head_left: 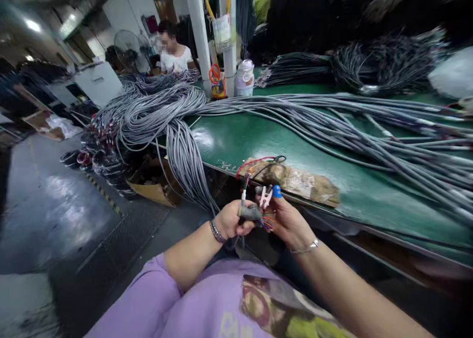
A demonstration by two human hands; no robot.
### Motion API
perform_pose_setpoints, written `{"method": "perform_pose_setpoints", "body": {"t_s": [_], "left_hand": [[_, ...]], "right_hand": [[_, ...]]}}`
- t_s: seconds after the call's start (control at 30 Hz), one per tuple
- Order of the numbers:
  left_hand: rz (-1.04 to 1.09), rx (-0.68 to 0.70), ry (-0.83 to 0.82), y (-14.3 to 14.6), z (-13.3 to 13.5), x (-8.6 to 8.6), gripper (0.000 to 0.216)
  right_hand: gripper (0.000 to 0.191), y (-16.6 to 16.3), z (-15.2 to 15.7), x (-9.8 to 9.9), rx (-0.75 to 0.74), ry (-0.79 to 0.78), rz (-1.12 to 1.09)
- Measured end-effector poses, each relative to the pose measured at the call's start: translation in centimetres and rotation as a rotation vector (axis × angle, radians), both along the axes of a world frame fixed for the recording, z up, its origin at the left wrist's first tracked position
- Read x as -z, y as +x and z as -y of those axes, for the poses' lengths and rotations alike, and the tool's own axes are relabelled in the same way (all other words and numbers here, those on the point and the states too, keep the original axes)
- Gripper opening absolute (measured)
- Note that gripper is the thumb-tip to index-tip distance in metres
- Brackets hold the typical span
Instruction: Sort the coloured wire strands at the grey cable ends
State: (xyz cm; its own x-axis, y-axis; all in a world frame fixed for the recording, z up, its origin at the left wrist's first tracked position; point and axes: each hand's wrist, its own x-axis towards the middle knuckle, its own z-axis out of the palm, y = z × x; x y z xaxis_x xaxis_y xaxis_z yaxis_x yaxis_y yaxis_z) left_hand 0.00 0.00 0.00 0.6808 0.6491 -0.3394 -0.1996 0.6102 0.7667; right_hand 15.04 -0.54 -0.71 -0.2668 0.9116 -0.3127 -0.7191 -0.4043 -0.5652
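My left hand [231,220] is closed round the grey end of a cable [251,212], just off the table's front edge. Thin coloured wires [268,222] fan out of that end. My right hand [286,219] pinches those wires, with a small white tool [265,196] sticking up between its fingers and a blue cover [277,191] on one fingertip. A red and a black wire [254,161] loop up from the cable end onto a taped brown block [299,180] on the table.
Long bundles of grey cable [332,126] lie across the green table [236,141] and spill over its left end [185,165]. A white post [197,32], orange scissors [215,74] and a white bottle [245,78] stand at the back. Another person [173,52] sits far off.
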Motion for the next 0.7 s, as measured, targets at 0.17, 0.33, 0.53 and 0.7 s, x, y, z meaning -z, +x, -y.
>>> {"method": "perform_pose_setpoints", "body": {"t_s": [0.17,0.33,0.53,0.7], "left_hand": [[-0.008,0.010,-0.020,0.1,0.4,0.3,0.024],[-0.011,-0.029,0.010,0.1,1.1,0.1,0.029],[-0.106,-0.138,0.038,0.0,3.7,-0.7,0.044],[-0.134,-0.349,0.076,0.5,5.7,-1.1,0.046]], "right_hand": [[0.041,0.0,0.0,0.3,0.035,0.019,0.013],[0.044,0.0,0.4,0.6,0.002,0.041,-0.026],[0.047,0.6,1.0,1.1,-0.050,0.046,-0.044],[0.041,0.8,1.4,-0.2,-0.063,0.054,0.015]]}}
